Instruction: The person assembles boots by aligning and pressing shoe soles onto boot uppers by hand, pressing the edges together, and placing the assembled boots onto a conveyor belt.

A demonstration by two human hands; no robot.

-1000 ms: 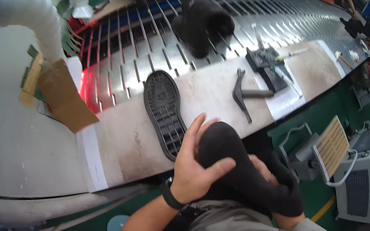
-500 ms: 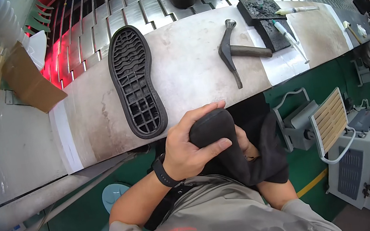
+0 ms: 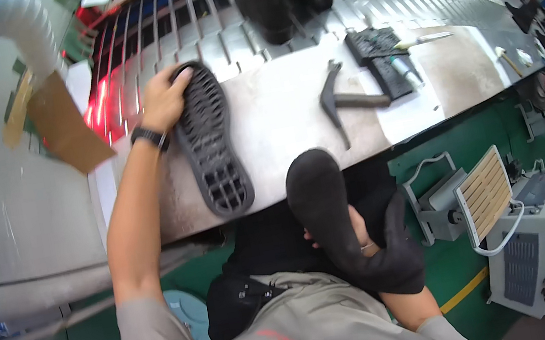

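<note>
Left hand (image 3: pixel 164 103) grasps the far end of a black, ridged rubber shoe sole (image 3: pixel 214 144), which extends from that hand over the pale worktop (image 3: pixel 270 113). Right hand (image 3: pixel 359 227), partly hidden, grips a black, boot-shaped upper (image 3: pixel 317 188), its rounded end projecting beyond that hand.

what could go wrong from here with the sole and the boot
The left hand touches the black sole only near its far end; the near end lies close to the bench's edge, so a careless tug might tip it off. The black boot is held above the lap by the right hand alone and could slip. Swung forward, it might knock the hammer.
</note>
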